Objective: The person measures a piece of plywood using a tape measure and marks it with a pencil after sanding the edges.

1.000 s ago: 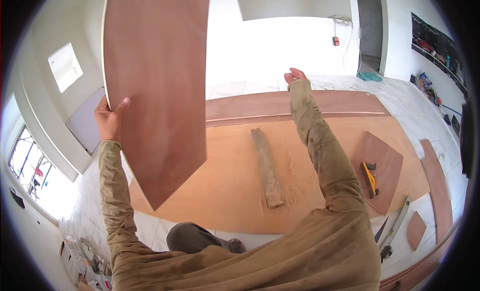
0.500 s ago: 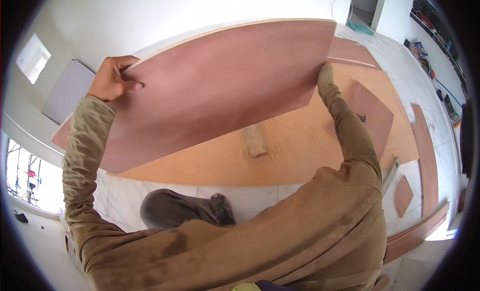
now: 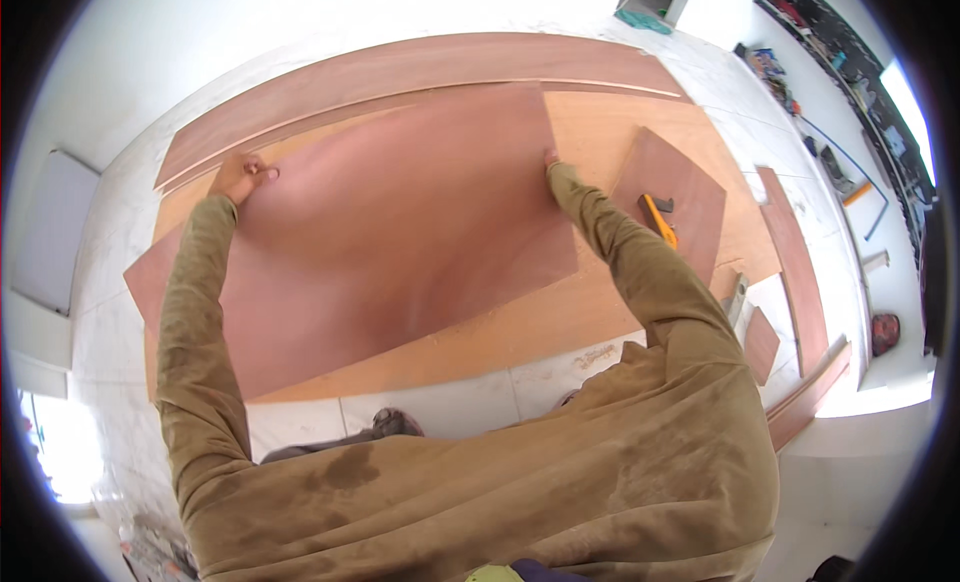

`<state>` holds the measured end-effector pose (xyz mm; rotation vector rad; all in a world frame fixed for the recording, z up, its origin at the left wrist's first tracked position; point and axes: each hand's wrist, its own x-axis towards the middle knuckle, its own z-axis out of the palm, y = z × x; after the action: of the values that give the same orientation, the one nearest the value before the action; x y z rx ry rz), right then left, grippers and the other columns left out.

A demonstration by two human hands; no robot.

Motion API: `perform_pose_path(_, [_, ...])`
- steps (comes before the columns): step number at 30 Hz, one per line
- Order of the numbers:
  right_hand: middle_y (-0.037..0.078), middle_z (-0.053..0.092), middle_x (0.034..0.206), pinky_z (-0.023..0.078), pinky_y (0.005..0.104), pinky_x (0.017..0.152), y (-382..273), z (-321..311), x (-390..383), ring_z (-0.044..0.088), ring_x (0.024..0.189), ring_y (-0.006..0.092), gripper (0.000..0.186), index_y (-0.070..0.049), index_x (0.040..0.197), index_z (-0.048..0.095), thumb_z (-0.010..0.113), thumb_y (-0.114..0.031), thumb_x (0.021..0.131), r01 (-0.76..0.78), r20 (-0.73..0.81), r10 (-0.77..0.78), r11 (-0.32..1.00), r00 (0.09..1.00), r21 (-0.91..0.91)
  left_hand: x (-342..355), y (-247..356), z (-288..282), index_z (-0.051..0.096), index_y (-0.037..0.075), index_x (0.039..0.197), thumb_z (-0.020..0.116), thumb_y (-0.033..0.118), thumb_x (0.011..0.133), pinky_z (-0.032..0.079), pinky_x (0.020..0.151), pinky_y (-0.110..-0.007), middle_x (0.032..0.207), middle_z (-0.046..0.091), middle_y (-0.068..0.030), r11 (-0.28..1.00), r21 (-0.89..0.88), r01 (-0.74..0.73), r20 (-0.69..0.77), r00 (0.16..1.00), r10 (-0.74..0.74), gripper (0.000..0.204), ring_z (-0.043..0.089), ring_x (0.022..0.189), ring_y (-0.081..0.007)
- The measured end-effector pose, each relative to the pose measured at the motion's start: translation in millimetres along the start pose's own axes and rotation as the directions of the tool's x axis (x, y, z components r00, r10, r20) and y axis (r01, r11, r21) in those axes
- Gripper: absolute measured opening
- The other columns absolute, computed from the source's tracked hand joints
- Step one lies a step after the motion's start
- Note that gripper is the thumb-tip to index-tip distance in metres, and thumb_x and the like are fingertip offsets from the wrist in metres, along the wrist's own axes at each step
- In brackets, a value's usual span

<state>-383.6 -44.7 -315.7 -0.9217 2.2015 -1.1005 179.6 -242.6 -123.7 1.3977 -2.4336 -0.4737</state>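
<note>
Pinched by our left hand point(image 3: 238, 179) at its upper-left edge, the reddish-brown plywood panel point(image 3: 400, 232) extends over the orange-tan plywood sheet point(image 3: 540, 322); our right hand point(image 3: 551, 158) is at the panel's right edge, too hidden for us to tell its closure. The panel's long axis rises from lower left to upper right, one corner pointing left.

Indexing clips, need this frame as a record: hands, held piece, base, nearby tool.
left: left hand holds reddish-brown panel, left part of far edge
right: right hand at panel's right edge, mostly hidden
base: light-brown board under panel; contact unclear
tool: yellow-and-black hand plane on smaller reddish-brown board, right side
far side: long reddish-brown strip
</note>
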Motion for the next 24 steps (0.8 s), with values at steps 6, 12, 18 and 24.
perform_pose_path(6, [0.02,0.048,0.141,0.034,0.0372,0.109,9.9,29.7,5.2,0.041,0.134,0.0311,0.075,0.002,0.135,0.049,0.038,-0.06,0.095,-0.113,0.012,0.118,0.973,0.993,-0.202,16.6,-45.9,97.2,0.07,0.006,0.078,0.07,0.048,0.079,0.048,0.067,-0.039,0.074,0.067,-0.0135,0.98,-0.032,0.197,-0.09,0.976,-0.199,0.042,0.064,0.07,-0.0267])
perform_pose_path(12, [0.021,0.055,0.131,0.041,0.0388,0.103,9.7,55.4,17.1,0.05,0.125,0.0323,0.056,-0.003,0.126,0.058,0.041,-0.046,0.096,-0.105,0.047,0.143,0.88,0.989,-0.464,44.9,-81.0,162.8,0.072,0.007,0.081,0.049,0.058,0.088,0.049,0.075,-0.046,0.081,0.07,-0.0167,0.963,0.131,0.235,-0.086,0.971,-0.225,0.056,0.067,0.08,-0.0345])
perform_pose_path(18, [0.021,0.059,0.125,0.045,0.0391,0.098,3.9,63.8,51.1,0.056,0.117,0.033,0.045,-0.004,0.119,0.063,0.043,-0.037,0.096,0.368,0.422,-0.003,0.499,0.906,-0.785,52.4,-119.6,214.4,0.068,0.011,0.109,0.053,0.044,0.091,0.048,0.09,-0.044,0.111,0.066,-0.0171,0.94,0.153,0.303,0.017,0.951,-0.31,0.04,0.062,0.104,-0.033])
perform_pose_path(24, [0.017,0.069,0.102,0.052,0.0398,0.083,-24.4,41.9,57.9,0.065,0.095,0.0337,0.027,-0.005,0.099,0.071,0.048,-0.016,0.088,0.458,0.357,-0.329,0.31,0.874,-0.833,-2.4,-112.1,231.7,0.064,0.011,0.113,0.059,0.028,0.089,0.046,0.095,-0.044,0.124,0.059,-0.0166,0.989,0.11,0.094,-0.003,0.996,-0.094,0.031,0.056,0.112,-0.0357])
